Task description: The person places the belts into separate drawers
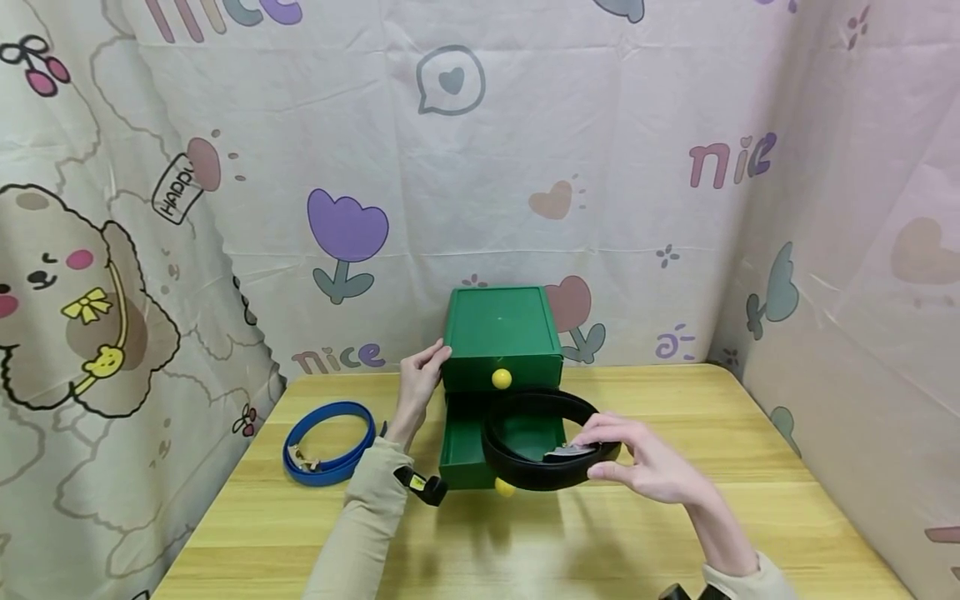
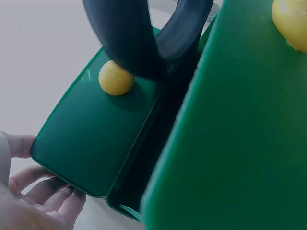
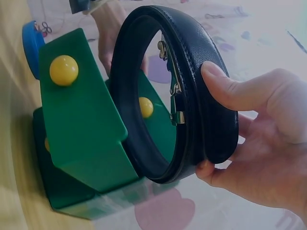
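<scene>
Head view, from the left: we see a pale cloth curtain with printed cartoon figures (image 1: 82,283) behind a light wood-grain table (image 1: 757,508); on the table's left part lies a coiled blue belt (image 1: 330,477) with a gold-coloured buckle (image 1: 302,458) at its near left side; just right of it comes the left hand (image 1: 420,379), in a beige sleeve (image 1: 360,517), its fingers loosely extended and touching the left front edge of a glossy green two-drawer box (image 1: 502,323); we see its upper drawer closed, with a round yellow knob (image 1: 502,379), and its lower green drawer (image 1: 467,472) pulled out toward us, with a second yellow knob (image 1: 505,488) partly hidden.

Before that drawer, overlapping it and raised off the table, we find a coiled black belt with stitched edges (image 1: 536,474); whether it touches the drawer we cannot tell; a silver-coloured buckle (image 1: 572,452) sits inside the loop, at its right; farthest right, the right hand (image 1: 651,463) pinches the black coil, thumb on one side and fingers on the other, as we see from the right wrist too; there, the upper knob shows through the loop.
</scene>
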### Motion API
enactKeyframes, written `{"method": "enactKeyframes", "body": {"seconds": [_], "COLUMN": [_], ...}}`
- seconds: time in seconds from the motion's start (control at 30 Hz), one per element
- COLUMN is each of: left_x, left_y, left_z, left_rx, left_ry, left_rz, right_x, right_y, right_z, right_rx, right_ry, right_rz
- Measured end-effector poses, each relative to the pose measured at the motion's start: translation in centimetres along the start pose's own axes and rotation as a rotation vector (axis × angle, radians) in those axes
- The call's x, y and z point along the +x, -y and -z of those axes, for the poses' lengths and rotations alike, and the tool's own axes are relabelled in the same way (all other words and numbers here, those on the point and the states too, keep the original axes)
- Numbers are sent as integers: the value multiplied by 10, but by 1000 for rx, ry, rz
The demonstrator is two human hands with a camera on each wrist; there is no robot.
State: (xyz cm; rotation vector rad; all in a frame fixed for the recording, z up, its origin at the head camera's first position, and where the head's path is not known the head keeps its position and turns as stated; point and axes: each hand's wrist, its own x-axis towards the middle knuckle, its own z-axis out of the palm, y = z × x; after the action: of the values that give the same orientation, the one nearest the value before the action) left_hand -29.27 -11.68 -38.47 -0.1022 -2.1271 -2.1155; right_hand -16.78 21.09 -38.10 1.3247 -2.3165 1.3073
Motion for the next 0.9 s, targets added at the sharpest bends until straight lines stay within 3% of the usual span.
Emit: {"method": "enactKeyframes", "body": {"seconds": [0.9], "left_x": [1], "left_y": [-1], "left_z": [-1], "left_rx": [-12], "left_ry": [-18], "left_rz": [19], "right_x": [41], "right_y": [-19], "right_z": [-29], "right_rx": [39], "right_ry": [92], "right_rz": [-88]}}
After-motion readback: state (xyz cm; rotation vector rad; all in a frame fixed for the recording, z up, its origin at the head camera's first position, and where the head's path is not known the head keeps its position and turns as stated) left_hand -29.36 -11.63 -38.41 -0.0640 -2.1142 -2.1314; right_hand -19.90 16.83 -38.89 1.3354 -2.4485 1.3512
